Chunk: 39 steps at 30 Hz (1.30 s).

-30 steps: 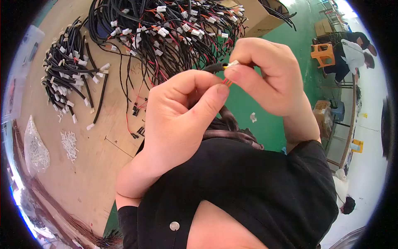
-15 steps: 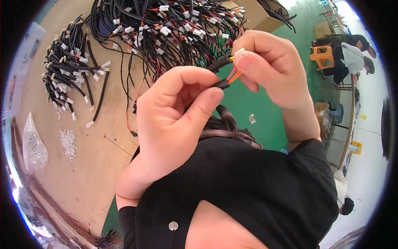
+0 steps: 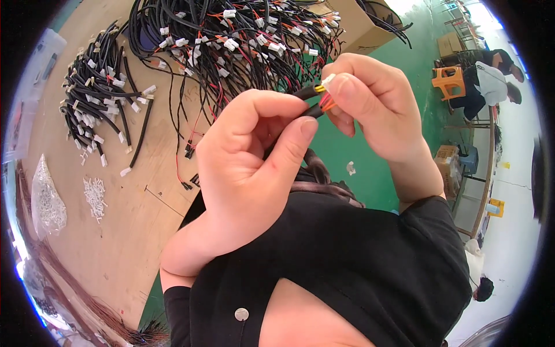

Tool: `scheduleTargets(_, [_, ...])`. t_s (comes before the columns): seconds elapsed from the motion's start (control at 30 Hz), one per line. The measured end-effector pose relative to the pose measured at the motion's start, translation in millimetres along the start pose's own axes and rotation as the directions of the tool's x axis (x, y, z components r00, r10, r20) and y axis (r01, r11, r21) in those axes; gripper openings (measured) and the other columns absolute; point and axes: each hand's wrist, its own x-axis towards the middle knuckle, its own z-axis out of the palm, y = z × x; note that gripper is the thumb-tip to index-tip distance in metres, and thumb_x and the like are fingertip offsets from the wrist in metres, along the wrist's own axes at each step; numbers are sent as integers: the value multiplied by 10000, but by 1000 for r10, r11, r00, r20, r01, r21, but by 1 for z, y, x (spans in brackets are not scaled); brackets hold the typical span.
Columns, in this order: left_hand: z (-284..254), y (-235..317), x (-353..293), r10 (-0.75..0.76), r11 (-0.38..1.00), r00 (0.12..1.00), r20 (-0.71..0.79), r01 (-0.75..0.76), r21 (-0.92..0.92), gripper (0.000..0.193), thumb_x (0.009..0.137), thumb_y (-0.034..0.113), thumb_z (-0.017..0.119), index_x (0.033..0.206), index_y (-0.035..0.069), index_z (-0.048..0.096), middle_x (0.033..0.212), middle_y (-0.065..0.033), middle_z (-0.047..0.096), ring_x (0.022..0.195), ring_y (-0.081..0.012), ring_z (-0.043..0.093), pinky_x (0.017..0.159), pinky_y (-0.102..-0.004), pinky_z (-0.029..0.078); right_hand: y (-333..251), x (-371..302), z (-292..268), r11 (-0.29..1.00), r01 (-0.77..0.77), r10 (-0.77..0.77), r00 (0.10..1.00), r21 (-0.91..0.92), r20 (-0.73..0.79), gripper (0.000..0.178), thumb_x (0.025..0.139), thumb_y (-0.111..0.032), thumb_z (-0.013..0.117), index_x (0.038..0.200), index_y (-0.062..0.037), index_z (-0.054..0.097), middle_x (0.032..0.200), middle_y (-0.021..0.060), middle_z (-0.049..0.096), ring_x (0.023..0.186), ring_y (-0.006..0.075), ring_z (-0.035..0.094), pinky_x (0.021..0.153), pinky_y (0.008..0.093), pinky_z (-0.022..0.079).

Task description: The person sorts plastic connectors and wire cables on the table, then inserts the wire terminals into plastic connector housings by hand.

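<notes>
Head view. Both hands were raised close to the camera, above the edge of a wooden table [image 3: 124, 231]. The left hand [image 3: 248, 173] was curled, thumb and forefinger pressed together on a short black cable [image 3: 309, 101]; the thumb tip lay against the cable's sheath just below the right hand. The right hand [image 3: 376, 110] pinched the cable's far end between thumb and forefinger, where thin orange and yellow wires [image 3: 327, 104] came out of the sheath and a small white connector [image 3: 328, 81] showed at the fingertip (whether the wires were already seated in it could not be told). The cable thus bridged the two hands, held in the air over the green floor [image 3: 370, 173] beside the table.

Behind the hands, a large tangle of black cables with white connectors and red leads [image 3: 231, 40] covered the far part of the table. To the left lay a smaller, tidier heap of short black cables [image 3: 101, 92]. Nearer the table's left edge sat a clear bag of small white parts [image 3: 46, 199], with a loose scatter of white connector housings [image 3: 93, 196] just beside it. A cardboard box [image 3: 358, 26] stood at the far table corner.

Far right, another person in a white top [image 3: 488, 81] was bent over near an orange stool [image 3: 448, 81].
</notes>
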Motion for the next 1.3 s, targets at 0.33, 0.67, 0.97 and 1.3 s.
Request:
scheduleTargets(0.33, [-7, 10, -4, -114, 993, 993, 40, 115, -22, 139, 788, 14, 533, 918, -28, 505, 765, 5, 525, 648, -13, 457, 573, -132, 365, 2, -3, 2, 996, 85, -86, 992, -14, -95, 209, 847, -173, 450, 755, 10, 487, 544, -9, 398, 454, 40, 342, 406, 176, 268])
scheduleTargets(0.67, [-29, 25, 6, -226, 972, 974, 36, 223, 74, 213, 798, 81, 519, 973, -39, 518, 655, -23, 505, 440, -19, 358, 387, -146, 253, 2, 17, 24, 995, 49, -51, 999, 89, 19, 190, 838, -157, 456, 750, 4, 506, 578, 10, 458, 479, 63, 423, 431, 182, 318])
scheduleTargets(0.97, [-122, 57, -85, -368, 834, 916, -158, 400, 380, 175, 811, 110, 489, 906, -20, 559, 561, 18, 479, 460, -32, 416, 432, -165, 338, 48, 97, -61, 978, 115, -67, 962, 172, -263, 166, 824, -182, 508, 804, -19, 531, 674, 36, 514, 616, 111, 480, 494, 216, 350])
scheduleTargets(1.3, [-197, 48, -183, -374, 691, 758, -534, 612, 385, 162, 805, 90, 484, 900, -10, 570, 619, 38, 470, 540, -36, 412, 498, -153, 352, 134, 140, -98, 977, -6, 100, 897, 213, -430, 185, 814, -158, 522, 838, 24, 543, 836, 85, 571, 755, 154, 543, 610, 231, 438])
